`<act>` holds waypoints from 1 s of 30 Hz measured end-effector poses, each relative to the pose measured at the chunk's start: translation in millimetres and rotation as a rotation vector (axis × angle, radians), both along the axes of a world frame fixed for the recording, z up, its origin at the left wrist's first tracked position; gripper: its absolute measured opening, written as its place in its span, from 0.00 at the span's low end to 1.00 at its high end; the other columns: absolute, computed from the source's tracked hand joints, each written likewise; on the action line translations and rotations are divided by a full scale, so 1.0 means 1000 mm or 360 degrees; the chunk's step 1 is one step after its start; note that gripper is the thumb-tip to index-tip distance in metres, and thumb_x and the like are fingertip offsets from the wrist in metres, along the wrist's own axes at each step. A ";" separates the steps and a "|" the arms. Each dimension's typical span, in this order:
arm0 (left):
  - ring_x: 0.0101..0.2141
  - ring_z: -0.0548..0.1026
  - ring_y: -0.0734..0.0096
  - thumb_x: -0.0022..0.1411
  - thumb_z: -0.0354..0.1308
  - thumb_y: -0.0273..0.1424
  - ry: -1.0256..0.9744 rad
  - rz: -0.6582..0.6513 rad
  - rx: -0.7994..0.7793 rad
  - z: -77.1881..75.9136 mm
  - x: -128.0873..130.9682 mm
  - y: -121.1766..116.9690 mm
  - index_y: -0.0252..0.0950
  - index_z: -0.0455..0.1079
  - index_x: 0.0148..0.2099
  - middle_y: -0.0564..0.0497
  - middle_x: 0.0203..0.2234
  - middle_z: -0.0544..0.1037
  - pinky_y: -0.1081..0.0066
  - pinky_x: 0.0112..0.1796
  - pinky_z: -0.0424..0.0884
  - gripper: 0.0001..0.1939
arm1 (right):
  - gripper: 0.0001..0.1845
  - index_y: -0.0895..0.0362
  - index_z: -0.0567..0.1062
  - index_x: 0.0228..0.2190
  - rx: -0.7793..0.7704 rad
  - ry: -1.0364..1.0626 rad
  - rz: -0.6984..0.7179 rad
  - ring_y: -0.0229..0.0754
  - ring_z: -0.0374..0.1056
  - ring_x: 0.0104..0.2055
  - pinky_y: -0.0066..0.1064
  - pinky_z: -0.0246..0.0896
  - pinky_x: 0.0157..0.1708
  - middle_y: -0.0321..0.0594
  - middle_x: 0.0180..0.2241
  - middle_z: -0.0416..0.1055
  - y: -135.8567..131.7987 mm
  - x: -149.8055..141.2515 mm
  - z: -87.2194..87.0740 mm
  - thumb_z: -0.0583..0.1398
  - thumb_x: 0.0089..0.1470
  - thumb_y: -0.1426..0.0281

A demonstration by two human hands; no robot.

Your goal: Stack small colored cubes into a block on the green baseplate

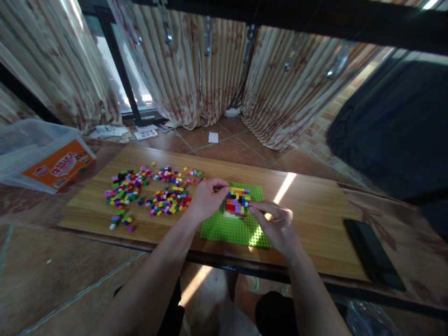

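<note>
A low block built of many-coloured toy bricks (pixel 237 203) stands on a green studded baseplate (pixel 224 232). My left hand (pixel 206 198) reaches to its upper left corner, thumb and forefinger pinched together. From the other side, my right hand (pixel 278 225) brings its closed fingertips against the right edge of the block. Whatever either pinch holds is too small or too covered to make out. Left of the baseplate, loose toy bricks (pixel 168 200) lie spread in several heaps.
The wooden tabletop (pixel 311 224) carries all this, with a black phone-like slab (pixel 374 253) at its right end. A clear plastic bin (pixel 45 154) with an orange label stands at the left. Curtains (pixel 217 70) hang behind, and papers (pixel 145 134) lie beneath them.
</note>
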State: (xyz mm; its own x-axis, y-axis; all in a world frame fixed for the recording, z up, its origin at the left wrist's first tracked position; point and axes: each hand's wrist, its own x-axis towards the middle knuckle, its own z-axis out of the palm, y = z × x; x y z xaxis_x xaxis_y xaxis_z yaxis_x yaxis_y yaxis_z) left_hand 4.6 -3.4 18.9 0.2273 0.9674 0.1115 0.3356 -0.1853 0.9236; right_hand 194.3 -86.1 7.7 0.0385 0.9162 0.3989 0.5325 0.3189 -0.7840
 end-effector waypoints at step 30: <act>0.31 0.76 0.71 0.56 0.57 0.28 0.0022 0.0004 0.0000 -0.003 0.001 0.000 0.33 0.76 0.36 0.49 0.30 0.80 0.72 0.34 0.71 0.08 | 0.06 0.52 0.80 0.33 -0.0037 0.0031 -0.0042 0.36 0.71 0.31 0.29 0.67 0.32 0.37 0.33 0.77 -0.001 -0.002 0.001 0.61 0.55 0.68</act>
